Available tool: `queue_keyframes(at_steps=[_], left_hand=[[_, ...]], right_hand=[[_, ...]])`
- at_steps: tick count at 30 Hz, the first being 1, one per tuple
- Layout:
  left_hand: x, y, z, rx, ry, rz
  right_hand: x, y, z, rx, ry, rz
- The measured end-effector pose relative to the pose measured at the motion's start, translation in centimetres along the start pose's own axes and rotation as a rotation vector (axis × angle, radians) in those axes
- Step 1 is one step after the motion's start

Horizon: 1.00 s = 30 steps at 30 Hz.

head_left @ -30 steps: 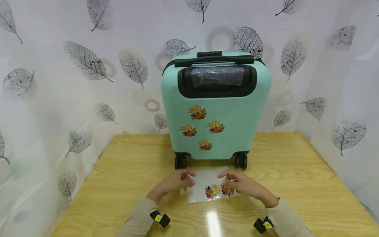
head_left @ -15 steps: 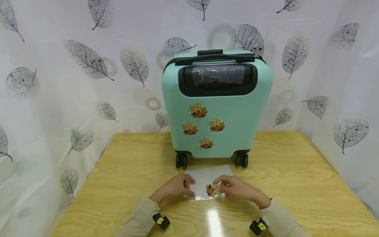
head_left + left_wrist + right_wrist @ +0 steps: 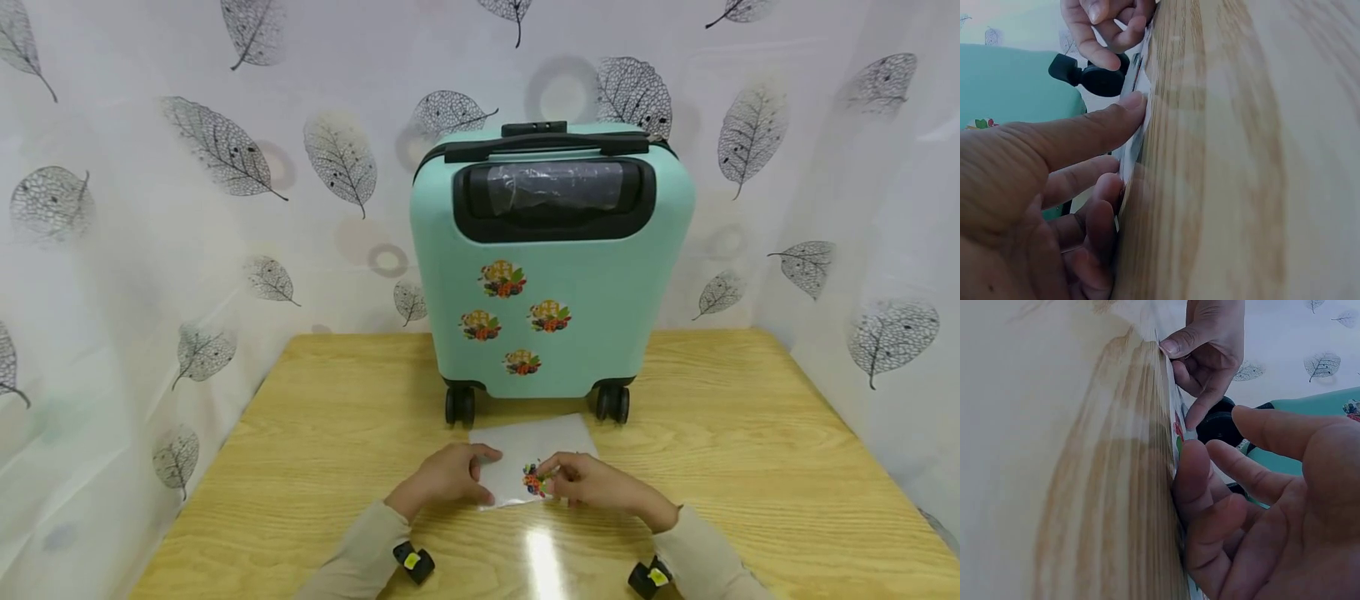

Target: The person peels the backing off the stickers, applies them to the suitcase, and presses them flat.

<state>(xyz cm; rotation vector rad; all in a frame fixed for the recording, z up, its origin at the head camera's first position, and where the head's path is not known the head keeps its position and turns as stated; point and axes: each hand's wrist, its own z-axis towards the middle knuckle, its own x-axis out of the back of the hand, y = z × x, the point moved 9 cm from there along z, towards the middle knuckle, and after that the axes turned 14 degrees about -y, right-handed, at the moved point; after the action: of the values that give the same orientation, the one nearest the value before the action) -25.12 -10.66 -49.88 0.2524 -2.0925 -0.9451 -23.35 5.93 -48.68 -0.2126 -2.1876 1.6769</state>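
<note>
A sticker sheet (image 3: 517, 437) lies flat on the table before the suitcase (image 3: 585, 350). My left hand (image 3: 450, 475) holds down its left edge with thumb and forefinger spread apart; in the left wrist view the thumb (image 3: 1110, 125) lies straight against the sheet. My right hand (image 3: 600, 483) is bent over the lower right part of the sheet. Its fingertips touch a round fruit-patterned sticker (image 3: 534, 481), partly covering it. In the right wrist view the right fingers (image 3: 1188, 481) are bent close to the sheet; whether they pinch the sticker's edge cannot be seen.
The mint-green suitcase stands upright on black wheels (image 3: 612, 403), with several fruit stickers (image 3: 551, 316) on its front and a black handle (image 3: 555, 196) under clear film. The wooden table (image 3: 750, 450) meets a leaf-patterned curtain (image 3: 337, 275) at the back and sides.
My right hand has moved left from the right-hand sticker to the middle one. The left hand's thumb and forefinger have settled further onto the sheet's left edge.
</note>
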Motion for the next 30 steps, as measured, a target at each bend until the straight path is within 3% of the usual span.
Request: queue_keyframes(at_steps=[10,23,30], left_hand=[[0.3,0.7,0.1,-0.001,0.031,0.079],[0.0,1.0,0.3,-0.063,0.021,0.013],[0.4,1.4,0.1,-0.097,0.070,0.027]], right_hand=[[0.3,0.4,0.2,-0.021,0.026,-0.046],[0.5,0.4,0.3,-0.022,0.082,-0.073],[0.4,0.3,0.2,-0.002,0.092,-0.067]])
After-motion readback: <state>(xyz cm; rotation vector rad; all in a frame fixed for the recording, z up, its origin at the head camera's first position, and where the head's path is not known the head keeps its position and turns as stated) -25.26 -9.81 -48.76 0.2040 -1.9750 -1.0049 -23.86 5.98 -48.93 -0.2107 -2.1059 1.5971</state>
